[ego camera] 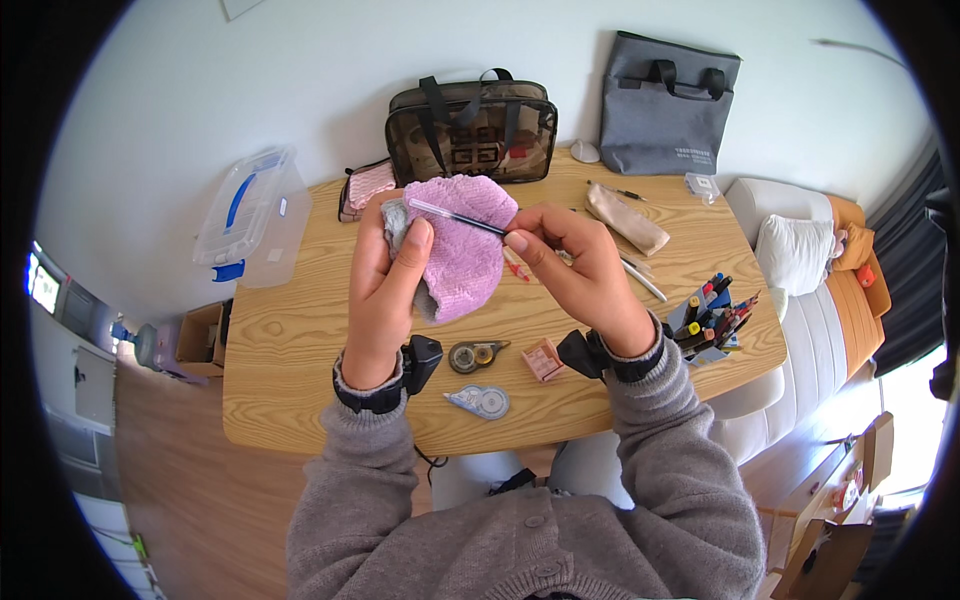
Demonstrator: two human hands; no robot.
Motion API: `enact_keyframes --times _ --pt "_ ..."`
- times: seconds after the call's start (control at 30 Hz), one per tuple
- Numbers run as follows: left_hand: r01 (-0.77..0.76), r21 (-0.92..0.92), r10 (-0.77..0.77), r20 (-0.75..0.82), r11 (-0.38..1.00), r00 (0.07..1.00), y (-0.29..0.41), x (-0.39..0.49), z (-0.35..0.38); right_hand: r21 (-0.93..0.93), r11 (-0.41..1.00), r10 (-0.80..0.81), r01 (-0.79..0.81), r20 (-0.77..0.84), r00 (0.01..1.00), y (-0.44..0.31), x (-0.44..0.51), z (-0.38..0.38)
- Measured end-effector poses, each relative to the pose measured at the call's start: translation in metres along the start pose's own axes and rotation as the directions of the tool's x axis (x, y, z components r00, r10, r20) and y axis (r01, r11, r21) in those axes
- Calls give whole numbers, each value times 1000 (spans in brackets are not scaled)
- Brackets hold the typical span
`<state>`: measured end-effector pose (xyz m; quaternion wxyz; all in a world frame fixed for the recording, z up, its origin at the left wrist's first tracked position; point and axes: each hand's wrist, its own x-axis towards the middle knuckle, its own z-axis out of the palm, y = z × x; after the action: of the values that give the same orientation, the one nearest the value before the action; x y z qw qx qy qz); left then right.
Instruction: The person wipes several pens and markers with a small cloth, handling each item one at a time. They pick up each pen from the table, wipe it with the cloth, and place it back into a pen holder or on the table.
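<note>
In my left hand [386, 277] is a pink and grey cloth [465, 262], bunched up and spread over the fingers, with the thumb on its near side. A slim pen or pen refill [457, 216], clear at one end and dark at the other, lies across the cloth's face. My right hand [574, 262] pinches its dark end between thumb and fingertips. Below the hands, two correction tape dispensers, one dark [476, 355] and one pale blue [480, 401], lie on the wooden table [300, 360]. A small pink box-shaped item [543, 360] sits close to my right wrist.
Behind stand a see-through dark bag [472, 135] and a grey tote [667, 112]. A clear lidded bin [255, 217] is at left. Rightward are a beige pencil case [626, 219], a white pen [643, 280] and a holder full of markers [709, 319]. A red-tipped pen [516, 267] lies behind the cloth.
</note>
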<state>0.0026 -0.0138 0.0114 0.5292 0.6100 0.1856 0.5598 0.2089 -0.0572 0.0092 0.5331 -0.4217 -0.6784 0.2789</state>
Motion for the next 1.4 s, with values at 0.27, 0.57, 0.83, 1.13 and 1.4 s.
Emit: enact_keyframes --times 0.27,0.57,0.83,1.13,1.4 --pt "-105 -38 100 -122 994 988 5 -1 1 -10 1000 0 -1 -31 1000 -1 1 0" --pt "-30 0 30 -41 1000 999 4 -1 -4 -13 1000 -2 2 -45 999 -1 2 1" --pt "11 12 -11 12 1000 1000 0 0 2 -6 1000 -29 28 -19 999 2 1 1" --pt "-99 -55 90 -137 994 986 6 -2 -2 57 998 -8 11 -46 999 7 1 2" --pt "-13 24 14 -45 1000 999 4 -1 -4 21 999 -27 28 -42 999 7 2 2"
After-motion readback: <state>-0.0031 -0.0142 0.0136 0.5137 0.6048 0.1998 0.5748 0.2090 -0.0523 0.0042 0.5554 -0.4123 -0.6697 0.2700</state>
